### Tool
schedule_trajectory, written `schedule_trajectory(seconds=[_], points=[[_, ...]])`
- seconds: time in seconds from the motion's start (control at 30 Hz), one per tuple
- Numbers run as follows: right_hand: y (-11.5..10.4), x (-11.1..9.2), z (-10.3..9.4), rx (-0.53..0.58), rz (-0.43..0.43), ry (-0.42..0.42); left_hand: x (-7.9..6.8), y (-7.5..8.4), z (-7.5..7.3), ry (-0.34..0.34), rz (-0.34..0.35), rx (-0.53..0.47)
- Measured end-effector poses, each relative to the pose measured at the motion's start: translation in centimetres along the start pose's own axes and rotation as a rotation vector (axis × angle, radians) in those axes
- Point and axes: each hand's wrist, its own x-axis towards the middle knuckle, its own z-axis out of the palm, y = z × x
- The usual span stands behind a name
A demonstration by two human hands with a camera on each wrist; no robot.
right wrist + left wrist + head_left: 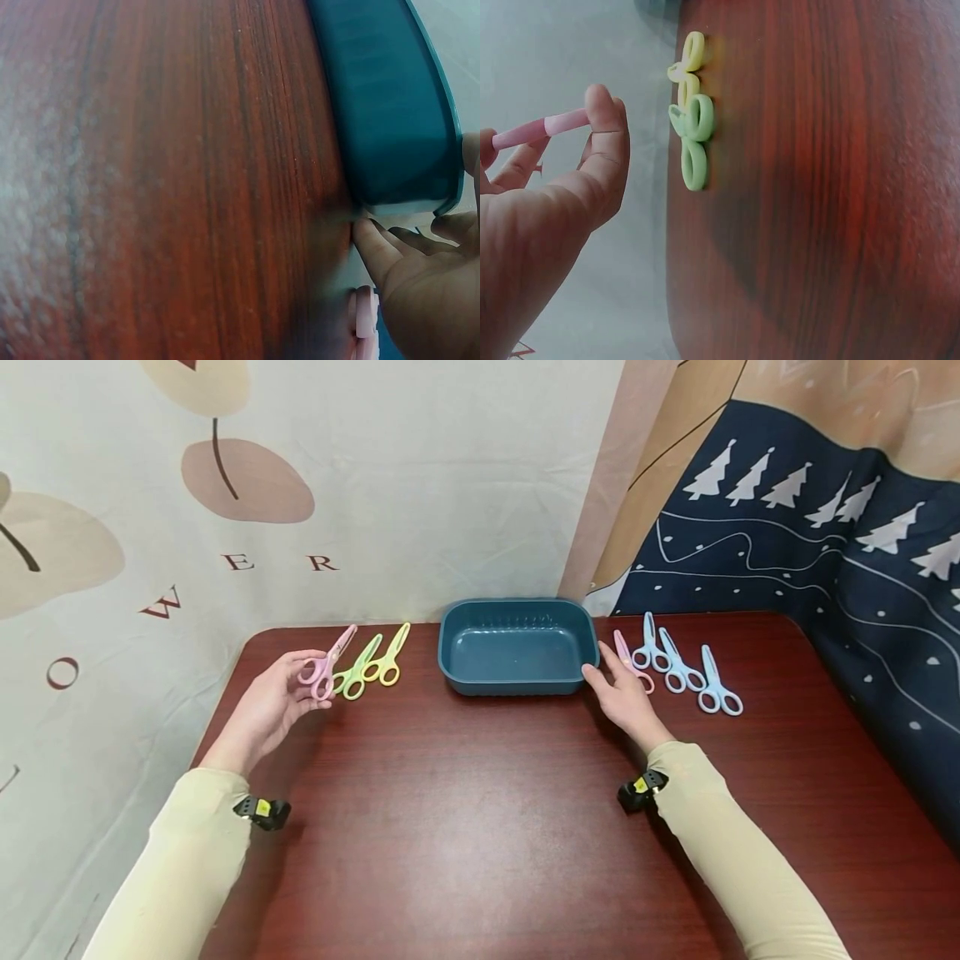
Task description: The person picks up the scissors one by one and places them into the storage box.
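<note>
Above the left part of the table, my left hand [272, 697] holds pink-and-purple scissors [321, 683] by the handle rings, blades pointing up and away. Beside it on the table lie green scissors [357, 670] and yellow scissors [387, 658], whose rings also show in the left wrist view. My right hand [624, 695] grips the right end of a teal plastic basin [517, 683], thumb over the rim and fingers against the outer end wall. Pink scissors [621, 647] lie right behind that hand, partly hidden by it.
Several light-blue scissors lie to the right of the basin, among them one pair [649, 643], another [681, 667] and a third [715, 685]. The dark red wooden table [465, 827] meets a printed cloth backdrop [420, 493] along its far edge.
</note>
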Motion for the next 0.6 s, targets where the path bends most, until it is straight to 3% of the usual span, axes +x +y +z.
schedule_trajectory(seconds=[0.27, 0.6], points=[[-0.1, 0.0, -0.2, -0.003, 0.001, -0.009, 0.6, 0.7, 1.3, -0.029, 0.019, -0.031], [-0.3, 0.1, -0.1, 0.012, -0.008, -0.003, 1.5, 1.4, 4.1, -0.070, 0.047, -0.069]])
